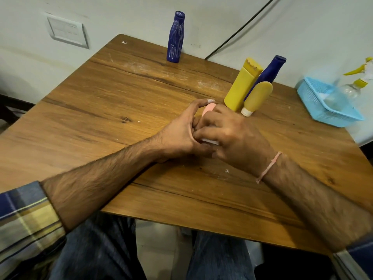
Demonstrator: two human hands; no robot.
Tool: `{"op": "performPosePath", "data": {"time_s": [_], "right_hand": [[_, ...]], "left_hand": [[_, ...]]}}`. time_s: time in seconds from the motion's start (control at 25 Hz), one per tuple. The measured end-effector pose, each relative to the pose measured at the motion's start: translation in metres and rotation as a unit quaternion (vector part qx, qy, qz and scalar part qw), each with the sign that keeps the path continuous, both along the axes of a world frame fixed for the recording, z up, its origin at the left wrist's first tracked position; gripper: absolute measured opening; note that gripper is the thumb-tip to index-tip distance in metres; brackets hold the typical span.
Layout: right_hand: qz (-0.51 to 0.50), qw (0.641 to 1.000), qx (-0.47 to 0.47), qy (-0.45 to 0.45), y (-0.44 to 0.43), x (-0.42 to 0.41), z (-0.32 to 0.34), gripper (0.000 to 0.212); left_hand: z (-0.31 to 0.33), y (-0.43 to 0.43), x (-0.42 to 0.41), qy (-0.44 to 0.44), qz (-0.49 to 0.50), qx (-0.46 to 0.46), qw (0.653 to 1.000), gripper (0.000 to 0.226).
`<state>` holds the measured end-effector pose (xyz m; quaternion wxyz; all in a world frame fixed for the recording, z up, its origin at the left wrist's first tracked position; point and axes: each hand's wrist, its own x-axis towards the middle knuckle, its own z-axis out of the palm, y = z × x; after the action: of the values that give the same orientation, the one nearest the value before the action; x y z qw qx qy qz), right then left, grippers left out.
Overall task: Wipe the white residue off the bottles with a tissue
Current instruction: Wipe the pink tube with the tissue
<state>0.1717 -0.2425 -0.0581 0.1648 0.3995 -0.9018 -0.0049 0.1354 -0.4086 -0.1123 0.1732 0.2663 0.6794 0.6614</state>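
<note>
White-streaked blue bottle (175, 37), yellow bottle (242, 85), pink bottle (209, 109), seemingly white tissue (210, 141)

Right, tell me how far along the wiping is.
The yellow bottle, dark blue bottle and mustard tube at right show no white marks, so look done. In hand: the left hand grips the pink bottle, the right hand holds the tissue on it. Left: the far blue bottle, streaked white.

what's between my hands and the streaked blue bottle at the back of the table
Nothing visible. Only bare table lies between the left hand, the right hand and the streaked blue bottle. The yellow bottles stand off to the right. The hands grip a pink bottle and a tissue.
</note>
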Motion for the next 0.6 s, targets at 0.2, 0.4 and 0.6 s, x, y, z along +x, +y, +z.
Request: {"op": "performPosePath", "data": {"time_s": [0.2, 0.4, 0.6], "right_hand": [[-0.035, 0.999, -0.003, 0.02, 0.011, -0.016, 0.021, 0.039], [0.054, 0.996, 0.058, -0.043, 0.014, -0.018, 0.023, 0.023], [0.05, 0.997, 0.05, -0.032, 0.013, -0.01, 0.016, 0.021]], "left_hand": [[-0.004, 0.0, -0.005, -0.044, -0.008, 0.02, 0.999, 0.112], [-0.006, -0.001, -0.006, -0.048, -0.022, 0.026, 0.998, 0.114], [-0.003, -0.002, -0.004, -0.052, -0.018, 0.02, 0.998, 0.114]]}}
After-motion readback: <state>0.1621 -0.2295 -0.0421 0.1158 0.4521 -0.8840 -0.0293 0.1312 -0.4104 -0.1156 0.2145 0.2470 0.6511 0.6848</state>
